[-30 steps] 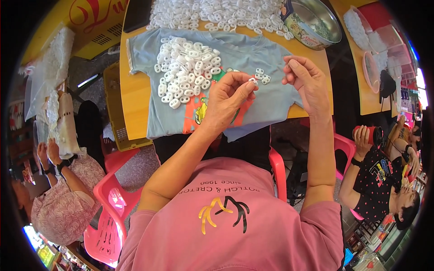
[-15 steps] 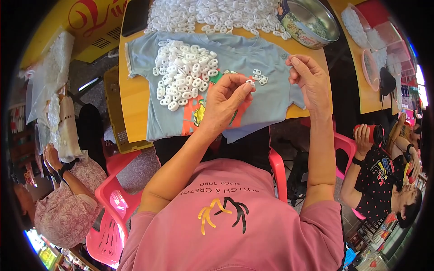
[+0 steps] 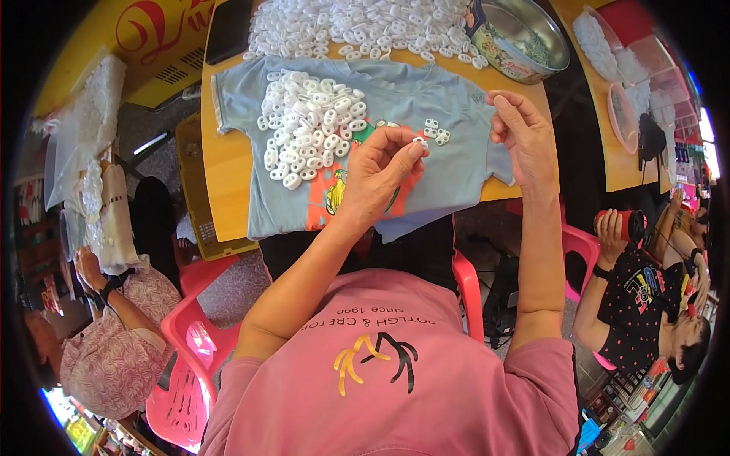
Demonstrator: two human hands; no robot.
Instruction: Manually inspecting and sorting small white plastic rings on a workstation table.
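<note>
My left hand (image 3: 382,166) is closed over the shirt, pinching a small white plastic piece with holes (image 3: 420,142) between thumb and fingertips. Off to the right, my right hand (image 3: 521,129) is raised with thumb and forefinger pressed together; whatever it pinches is too fine to make out. A heap of white two-holed oval pieces (image 3: 310,125) lies left of my left hand on a light blue T-shirt (image 3: 456,171) with a coloured print. Between my hands, a small cluster of joined white pieces (image 3: 436,131) rests on the cloth.
Under the shirt is a yellow tabletop (image 3: 228,194). More white pieces (image 3: 357,26) are piled along its far side, beside an open round tin (image 3: 525,42) and a dark flat object (image 3: 228,32). People sit at left and right, near pink plastic chairs (image 3: 179,380).
My right hand has shifted very slightly to the right, its fingertips still together. The left hand keeps its pinch on the white piece in nearly the same spot.
</note>
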